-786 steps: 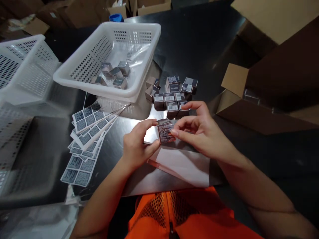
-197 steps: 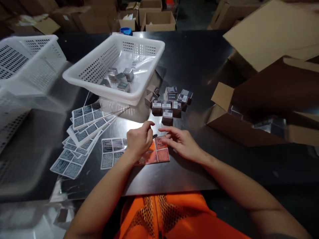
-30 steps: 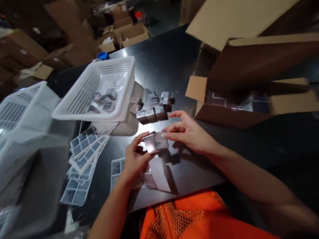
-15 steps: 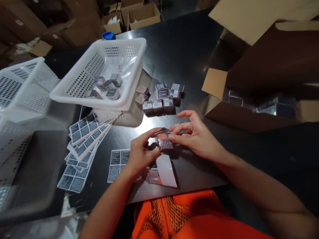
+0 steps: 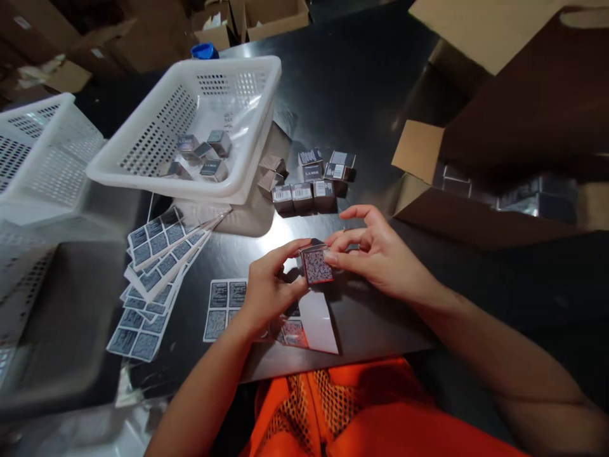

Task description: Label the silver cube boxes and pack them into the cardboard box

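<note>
My left hand (image 5: 273, 289) grips a small dark carton (image 5: 317, 264) by its left side, thumb below and forefinger on top. The carton's face towards me bears a square sticker with dense grey print. My right hand (image 5: 375, 254) pinches the carton's upper right edge between thumb and fingers, its forefinger raised. Beneath them lies a sticker sheet (image 5: 221, 311) with printed squares, partly covered by my left hand and wrist. A bare white piece of backing paper (image 5: 320, 322) lies just below the carton.
Several small cartons (image 5: 302, 198) stand on the dark metal table (image 5: 371, 324) beyond my hands. A white perforated basket (image 5: 157, 143) holds more of them. Fanned sticker sheets (image 5: 147, 308) lie left. An open cardboard box (image 5: 423, 149) with cartons inside stands right; another white basket (image 5: 61, 162) is far left.
The carton has tipped slightly in my hands, and the orange reflection on its face has shrunk to the bottom edge. Both hands keep their hold. The view has shifted a little.
</note>
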`<action>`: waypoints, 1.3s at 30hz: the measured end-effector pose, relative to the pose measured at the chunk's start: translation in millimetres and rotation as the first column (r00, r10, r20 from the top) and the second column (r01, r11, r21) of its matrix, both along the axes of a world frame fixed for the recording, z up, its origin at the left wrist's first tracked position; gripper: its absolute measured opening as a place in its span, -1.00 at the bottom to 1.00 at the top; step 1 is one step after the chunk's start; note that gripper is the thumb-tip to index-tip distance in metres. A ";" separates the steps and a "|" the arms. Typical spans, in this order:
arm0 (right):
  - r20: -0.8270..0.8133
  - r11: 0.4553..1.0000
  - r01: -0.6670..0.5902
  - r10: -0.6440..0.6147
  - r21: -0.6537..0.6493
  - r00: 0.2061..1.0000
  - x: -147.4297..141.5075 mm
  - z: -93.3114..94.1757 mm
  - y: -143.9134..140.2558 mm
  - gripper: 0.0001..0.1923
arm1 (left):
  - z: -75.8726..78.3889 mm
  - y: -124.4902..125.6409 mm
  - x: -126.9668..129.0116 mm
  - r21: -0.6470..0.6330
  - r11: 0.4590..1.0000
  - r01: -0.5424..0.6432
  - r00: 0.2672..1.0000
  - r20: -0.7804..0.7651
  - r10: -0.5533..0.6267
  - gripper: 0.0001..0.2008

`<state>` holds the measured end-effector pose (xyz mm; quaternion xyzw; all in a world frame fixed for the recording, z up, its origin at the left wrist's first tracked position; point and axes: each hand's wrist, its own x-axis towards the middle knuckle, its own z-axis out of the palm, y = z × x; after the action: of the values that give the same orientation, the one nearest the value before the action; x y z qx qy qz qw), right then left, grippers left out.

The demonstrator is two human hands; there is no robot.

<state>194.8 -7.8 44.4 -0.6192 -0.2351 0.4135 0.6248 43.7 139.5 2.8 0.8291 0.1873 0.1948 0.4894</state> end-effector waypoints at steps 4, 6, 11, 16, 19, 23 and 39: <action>0.010 1.000 0.000 0.000 -0.009 1.000 0.2 -0.2 0.1 -0.29 | 1.1 -0.3 0.4 0.010 1.000 0.007 1.000 0.011 -0.007 -0.50; 0.021 0.999 0.003 -0.002 -0.033 1.000 0.2 0.4 0.4 -0.28 | 1.0 -0.6 0.4 0.003 1.000 0.003 1.000 0.010 -0.003 -0.51; 0.051 0.998 0.008 -0.005 -0.069 0.999 0.0 2.0 1.0 -0.27 | -0.4 -0.7 -0.3 -0.005 1.000 -0.012 0.999 -0.033 0.011 -0.49; 0.041 0.998 0.011 -0.009 -0.054 0.999 0.6 0.6 0.2 -0.29 | -0.3 -0.9 -0.3 -0.011 1.000 -0.005 1.000 -0.030 0.004 -0.50; 0.032 0.999 0.015 -0.014 -0.030 0.999 -0.5 -0.4 0.5 -0.31 | -1.0 -1.3 -0.3 0.002 1.000 -0.012 0.999 -0.040 0.012 -0.50; 0.091 0.997 0.072 -0.072 0.006 0.993 -6.2 -2.2 2.5 -0.33 | -2.3 -2.2 -1.2 0.021 1.000 -0.016 0.999 -0.044 0.017 -0.47; 0.098 0.967 -0.253 0.251 0.013 0.963 16.3 -19.3 1.4 -0.24 | -5.2 0.3 -10.7 0.234 0.962 0.140 0.990 -0.008 -0.142 -0.54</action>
<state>211.1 -6.3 25.1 -0.5955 -0.3466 0.4566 0.5629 33.0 139.9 -2.3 0.8912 0.1015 0.1840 0.4020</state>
